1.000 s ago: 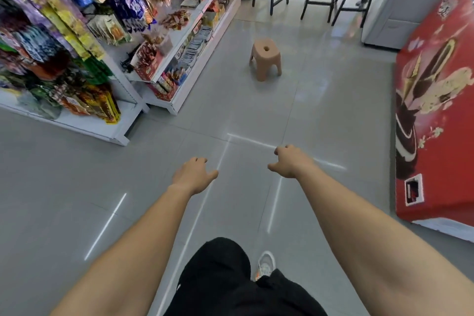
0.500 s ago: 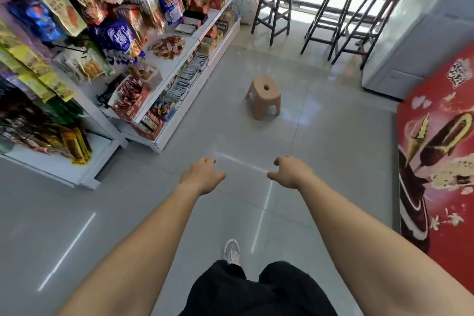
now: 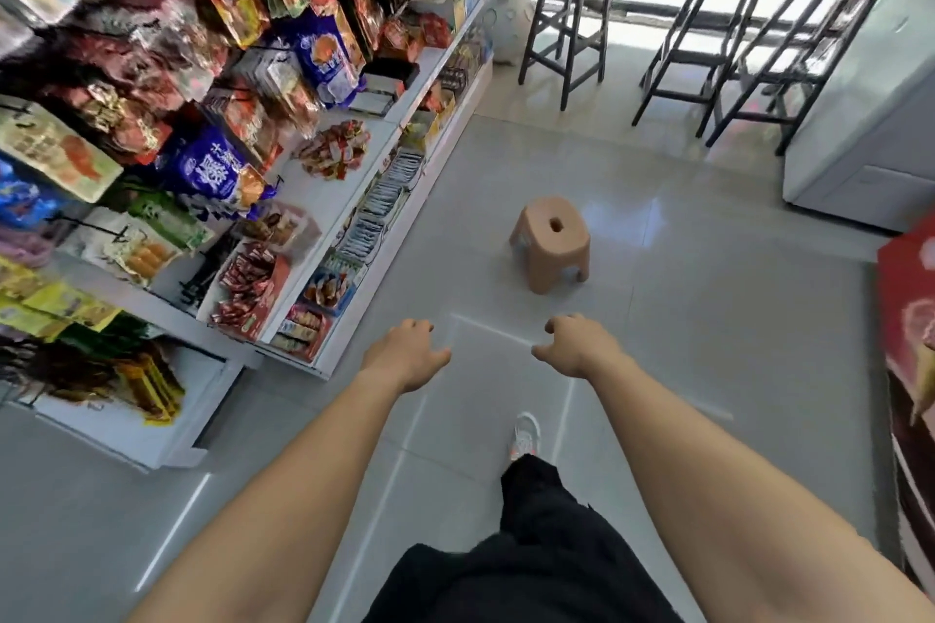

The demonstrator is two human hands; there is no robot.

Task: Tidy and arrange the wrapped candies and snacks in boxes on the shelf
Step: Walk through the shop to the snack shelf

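Item, wrapped candies (image 3: 334, 149): loose heap on the white shelf (image 3: 308, 197) to my left, red snack box (image 3: 253, 291) nearer; I judge them light, crinkly and slippery, best pinched mid-wrapper; left hand (image 3: 405, 354) and right hand (image 3: 577, 344) hover over the floor, fingers (image 3: 417, 326) loosely curled, empty.

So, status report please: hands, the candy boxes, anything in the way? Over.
Left hand and right hand empty, loosely curled. Candy boxes on shelf, ahead left, untouched. Stool ahead on the floor.
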